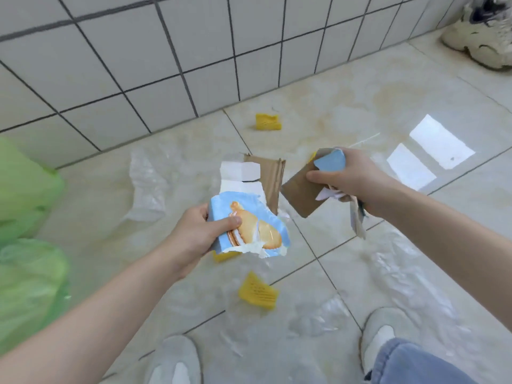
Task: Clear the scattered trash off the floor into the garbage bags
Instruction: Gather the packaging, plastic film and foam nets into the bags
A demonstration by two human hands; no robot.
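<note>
My left hand grips a torn blue biscuit wrapper together with white and brown cardboard pieces that stick up behind it. My right hand holds a bundle of scraps: a brown cardboard piece, a light blue piece and crumpled paper hanging below. Yellow scraps lie on the floor, one by the wall and one near my feet; a third peeks out under my left hand. Two green garbage bags sit at the left edge.
Clear plastic film lies on the floor at the left and at the right. My two shoes are at the bottom. A white sneaker stands at the top right by the tiled wall.
</note>
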